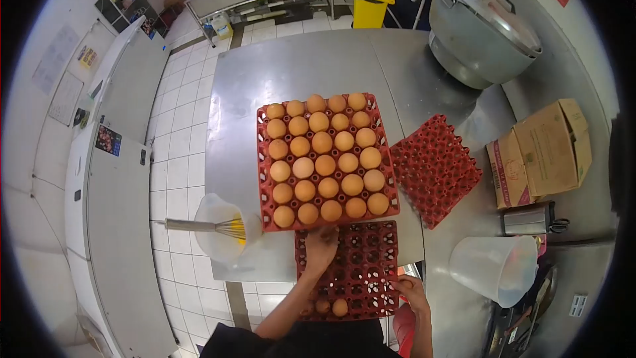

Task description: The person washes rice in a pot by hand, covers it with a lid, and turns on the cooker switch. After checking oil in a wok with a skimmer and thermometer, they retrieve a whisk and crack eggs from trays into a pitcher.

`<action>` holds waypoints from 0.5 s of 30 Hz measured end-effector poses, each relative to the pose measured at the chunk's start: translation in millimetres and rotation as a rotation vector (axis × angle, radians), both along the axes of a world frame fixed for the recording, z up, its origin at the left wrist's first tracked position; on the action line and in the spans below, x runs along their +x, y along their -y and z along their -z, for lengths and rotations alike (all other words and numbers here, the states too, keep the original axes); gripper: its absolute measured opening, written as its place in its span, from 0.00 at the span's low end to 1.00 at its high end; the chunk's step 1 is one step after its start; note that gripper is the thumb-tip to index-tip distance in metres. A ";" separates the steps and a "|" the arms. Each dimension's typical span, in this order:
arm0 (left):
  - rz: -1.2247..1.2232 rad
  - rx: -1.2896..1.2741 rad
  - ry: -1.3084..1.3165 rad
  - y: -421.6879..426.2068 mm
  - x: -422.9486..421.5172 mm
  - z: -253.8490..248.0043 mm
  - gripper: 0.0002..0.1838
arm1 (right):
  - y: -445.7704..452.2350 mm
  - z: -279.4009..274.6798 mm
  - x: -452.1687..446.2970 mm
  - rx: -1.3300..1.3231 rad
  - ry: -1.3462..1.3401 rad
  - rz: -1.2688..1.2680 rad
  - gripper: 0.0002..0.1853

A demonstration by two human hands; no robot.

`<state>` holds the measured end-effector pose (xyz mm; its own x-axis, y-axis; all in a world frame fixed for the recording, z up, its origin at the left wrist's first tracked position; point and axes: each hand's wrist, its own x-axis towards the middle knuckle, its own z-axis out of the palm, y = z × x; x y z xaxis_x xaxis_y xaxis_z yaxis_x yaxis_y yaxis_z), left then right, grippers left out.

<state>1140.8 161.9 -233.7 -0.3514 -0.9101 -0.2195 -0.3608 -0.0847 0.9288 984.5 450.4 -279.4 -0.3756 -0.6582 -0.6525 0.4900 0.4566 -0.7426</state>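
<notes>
A red egg tray (264,159) filled with rows of brown eggs (324,165) lies on the steel table in front of me. Nearer my body is a second red egg tray (358,258), mostly bare pockets, with a few eggs (340,307) along its near edge. My left hand (321,246) is at this tray's far left part, close against the full tray, fingers curled down; what they hold, if anything, is hidden. At the right edge of the near tray, my right hand (412,292) grips the rim between thumb and fingers.
On the left, a clear plastic jug (215,252) holds yellow liquid and a whisk (199,225). Another red tray (437,169) lies right, beside a cardboard box (540,152), a translucent bucket (487,265) and a large metal pot (480,33). A yellow bin (372,3) stands behind.
</notes>
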 end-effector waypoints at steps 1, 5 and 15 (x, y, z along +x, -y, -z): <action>0.113 0.075 0.074 7.2 2.2 -2.8 0.09 | 1.5 -12.3 2.3 0.028 0.015 0.041 0.12; -0.207 0.714 -0.472 -3.9 -17.8 -20.9 0.20 | 16.7 -38.9 3.2 0.119 0.064 0.139 0.09; -0.418 0.631 -0.402 10.8 -51.7 -1.0 0.19 | 33.7 -23.4 -21.1 0.140 0.079 0.074 0.09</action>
